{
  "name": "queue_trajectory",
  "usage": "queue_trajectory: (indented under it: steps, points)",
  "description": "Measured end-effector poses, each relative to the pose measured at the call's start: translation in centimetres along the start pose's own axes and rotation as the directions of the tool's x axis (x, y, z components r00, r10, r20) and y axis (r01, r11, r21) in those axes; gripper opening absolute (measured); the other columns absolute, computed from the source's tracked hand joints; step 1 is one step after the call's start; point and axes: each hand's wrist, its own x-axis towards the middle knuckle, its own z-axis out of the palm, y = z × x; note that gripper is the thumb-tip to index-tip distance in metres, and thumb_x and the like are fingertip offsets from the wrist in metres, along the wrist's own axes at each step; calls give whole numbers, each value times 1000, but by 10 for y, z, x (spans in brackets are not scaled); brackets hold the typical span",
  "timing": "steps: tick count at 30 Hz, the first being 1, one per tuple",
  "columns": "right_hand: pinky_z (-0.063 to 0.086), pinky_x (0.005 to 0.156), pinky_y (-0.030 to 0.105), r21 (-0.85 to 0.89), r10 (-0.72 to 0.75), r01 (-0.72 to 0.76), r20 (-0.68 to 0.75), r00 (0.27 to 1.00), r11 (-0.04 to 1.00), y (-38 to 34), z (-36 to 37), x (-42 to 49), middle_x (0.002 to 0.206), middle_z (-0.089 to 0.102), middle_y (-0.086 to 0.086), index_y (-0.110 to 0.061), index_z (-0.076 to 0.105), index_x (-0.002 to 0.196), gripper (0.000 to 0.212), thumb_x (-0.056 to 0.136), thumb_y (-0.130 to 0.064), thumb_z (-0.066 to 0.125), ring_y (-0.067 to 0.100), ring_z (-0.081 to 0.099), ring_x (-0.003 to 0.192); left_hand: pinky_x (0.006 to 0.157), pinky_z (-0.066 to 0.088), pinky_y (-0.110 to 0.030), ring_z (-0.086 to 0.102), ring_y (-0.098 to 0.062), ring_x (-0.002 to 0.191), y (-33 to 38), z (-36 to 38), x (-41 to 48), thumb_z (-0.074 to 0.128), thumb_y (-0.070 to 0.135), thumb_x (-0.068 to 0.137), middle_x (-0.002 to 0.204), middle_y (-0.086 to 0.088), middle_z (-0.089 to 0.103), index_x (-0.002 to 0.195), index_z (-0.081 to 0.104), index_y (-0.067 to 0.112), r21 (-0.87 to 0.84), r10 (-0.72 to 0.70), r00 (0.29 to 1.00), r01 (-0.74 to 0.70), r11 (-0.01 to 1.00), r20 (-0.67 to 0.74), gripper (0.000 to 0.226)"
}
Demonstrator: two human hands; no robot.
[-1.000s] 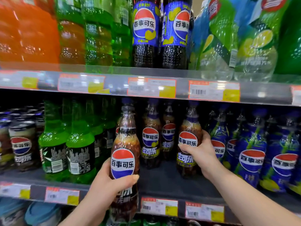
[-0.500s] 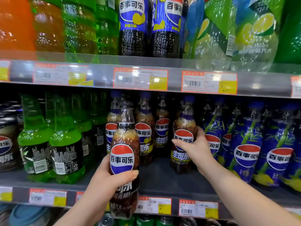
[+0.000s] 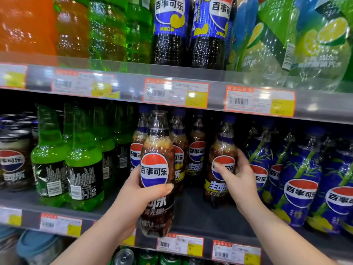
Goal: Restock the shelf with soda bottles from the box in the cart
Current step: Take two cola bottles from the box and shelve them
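My left hand (image 3: 141, 196) grips a dark cola bottle with a black label (image 3: 157, 169), held upright in front of the middle shelf (image 3: 200, 213), its base just over the shelf's front edge. My right hand (image 3: 238, 176) is wrapped around a cola bottle with a yellow-lettered label (image 3: 221, 155) that stands on that shelf. Behind and between them stand more cola bottles of the same kind (image 3: 196, 150). The box and the cart are out of view.
Green soda bottles (image 3: 84, 165) stand left of the gap, blue bamboo-print cola bottles (image 3: 299, 176) to the right, cans (image 3: 13, 155) at far left. Large bottles (image 3: 170, 29) fill the upper shelf. Price tags (image 3: 175, 93) line the shelf edges. Bare shelf floor lies between my hands.
The black-label bottle in my left hand has risen slightly toward the shelf. My right hand stays on the yellow-lettered bottle. The view has shifted left and closer.
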Motion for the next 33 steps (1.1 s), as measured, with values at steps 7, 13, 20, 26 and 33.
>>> queue_trajectory:
  steps: [7, 13, 20, 26, 33]
  points:
    - [34, 112, 38, 3, -58, 58, -47, 997, 998, 2, 2, -5, 138, 37, -11, -25, 18, 147, 90, 76, -15, 74, 10, 41, 129, 66, 49, -26, 70, -6, 69, 0, -2, -2, 77, 33, 29, 81, 7, 75, 102, 60, 24, 6, 5, 1000, -5, 1000, -14, 75]
    - [36, 104, 19, 66, -106, 111, -79, 991, 992, 6, 5, -11, 137, 41, -17, -30, 26, 142, 79, 80, -6, 68, -7, 44, 124, 65, 50, -26, 70, -6, 68, 0, -5, -3, 76, 32, 29, 79, 5, 75, 100, 61, 23, 2, 6, 1000, -6, 1000, -28, 74]
    - [35, 111, 36, -19, -128, 127, -52, 990, 992, 6, 3, -15, 146, 37, -10, -30, 25, 145, 65, 90, -18, 57, 5, 38, 133, 67, 51, -29, 70, -9, 69, 1, -5, -4, 76, 31, 28, 78, 4, 75, 100, 60, 22, 4, -8, 999, 8, 1000, -31, 74]
    - [44, 103, 40, -217, -145, 125, -75, 987, 968, -7, -3, -15, 137, 52, -2, -26, 32, 143, 67, 84, -23, 65, 14, 50, 126, 66, 52, -29, 70, -12, 71, 2, -7, -4, 77, 32, 28, 80, 3, 75, 99, 61, 24, 28, -26, 999, 26, 999, -22, 73]
    - [49, 95, 32, -328, -144, 111, -78, 986, 938, -27, -9, -13, 129, 55, -7, -29, 31, 142, 74, 79, -25, 70, 7, 56, 105, 67, 51, -31, 69, -19, 81, 2, -9, -3, 77, 33, 26, 82, 4, 75, 98, 61, 27, 20, -40, 999, 40, 999, -13, 74]
